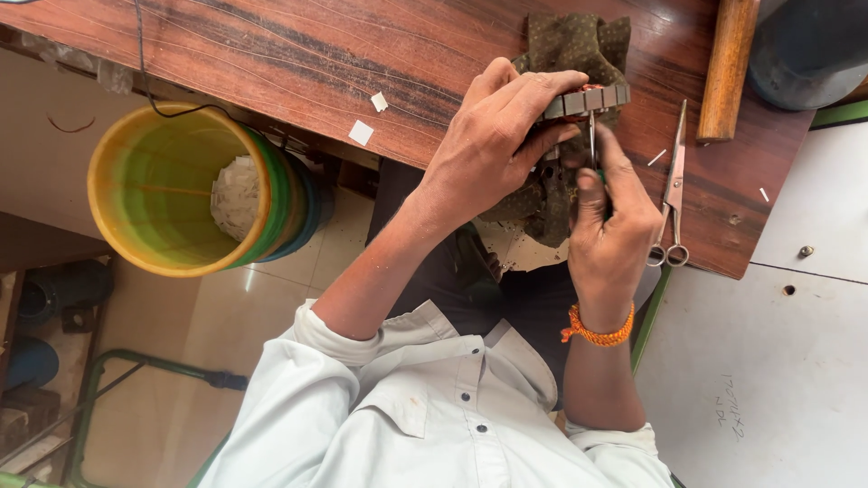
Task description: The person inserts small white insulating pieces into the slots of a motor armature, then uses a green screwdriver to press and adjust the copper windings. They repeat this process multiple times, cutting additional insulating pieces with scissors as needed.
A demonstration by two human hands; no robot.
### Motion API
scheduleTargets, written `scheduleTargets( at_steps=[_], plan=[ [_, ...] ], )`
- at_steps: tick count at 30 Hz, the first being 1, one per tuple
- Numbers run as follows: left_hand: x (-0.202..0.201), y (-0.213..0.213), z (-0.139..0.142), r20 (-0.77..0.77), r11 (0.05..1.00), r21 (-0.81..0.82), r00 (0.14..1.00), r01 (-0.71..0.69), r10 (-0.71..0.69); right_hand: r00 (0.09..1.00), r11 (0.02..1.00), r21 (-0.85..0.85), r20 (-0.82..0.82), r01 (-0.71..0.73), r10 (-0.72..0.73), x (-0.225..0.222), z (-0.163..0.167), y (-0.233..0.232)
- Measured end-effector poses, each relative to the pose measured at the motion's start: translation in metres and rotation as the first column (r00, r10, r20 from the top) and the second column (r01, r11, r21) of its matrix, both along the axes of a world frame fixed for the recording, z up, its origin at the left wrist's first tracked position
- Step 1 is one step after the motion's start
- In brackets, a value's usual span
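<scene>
The wooden surface (298,63) carries all; above its near edge the left hand (493,136) clasps a grey slotted motor core (588,99) — long axis left-to-right; the right hand (610,226) pinches a thin tool (592,140) — pointing up into it; scissors (674,181) lie right of the core.

Hands (506,136) on slotted metal core (588,99)

1. I see a reddish-brown table (298,54) with dark wood-grain streaks.
2. The cloth (570,45) is olive-brown with fine pale dots.
3. The bucket (172,185) is yellow-rimmed, green inside, with green and blue bands outside.
4. The wristband (597,333) is bright orange.
5. The shirt (434,416) is plain off-white.
6. The scissors (671,194) are silver-grey.
7. The paper scraps (362,132) are white.
</scene>
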State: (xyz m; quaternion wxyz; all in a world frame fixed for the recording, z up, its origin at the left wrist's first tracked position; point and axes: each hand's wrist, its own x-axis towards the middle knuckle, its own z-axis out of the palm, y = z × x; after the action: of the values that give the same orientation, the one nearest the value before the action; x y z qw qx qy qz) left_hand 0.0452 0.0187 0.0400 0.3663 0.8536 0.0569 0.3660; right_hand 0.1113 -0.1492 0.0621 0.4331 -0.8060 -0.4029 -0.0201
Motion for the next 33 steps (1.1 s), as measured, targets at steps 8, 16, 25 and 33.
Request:
scheduleTargets(
  at_steps=[8, 16, 25, 33],
  plan=[
    [-0.002, -0.003, 0.006, 0.002, 1.000, 0.002, 1.000, 0.001, -0.001, 0.954, 0.981, -0.125, 0.277, 0.150, -0.110, -0.016, 0.009, 0.005],
    [0.002, 0.005, 0.001, 0.056, 0.998, 0.059, 0.998, 0.020, -0.023, 0.856, 0.954, -0.186, 0.504, 0.234, -0.111, -0.031, -0.007, 0.019],
    [-0.026, 0.001, -0.003, 0.063, 0.989, 0.057, 0.988, 0.137, -0.141, 0.867, 0.946, 0.297, -0.497, 0.128, 0.039, -0.039, -0.023, -0.015],
    [-0.030, -0.010, -0.027, 0.008, 0.978, 0.091, 0.982, 0.190, -0.191, 0.887, 0.877, 0.363, -0.442, 0.315, -0.135, -0.060, -0.068, -0.016]
  ],
)
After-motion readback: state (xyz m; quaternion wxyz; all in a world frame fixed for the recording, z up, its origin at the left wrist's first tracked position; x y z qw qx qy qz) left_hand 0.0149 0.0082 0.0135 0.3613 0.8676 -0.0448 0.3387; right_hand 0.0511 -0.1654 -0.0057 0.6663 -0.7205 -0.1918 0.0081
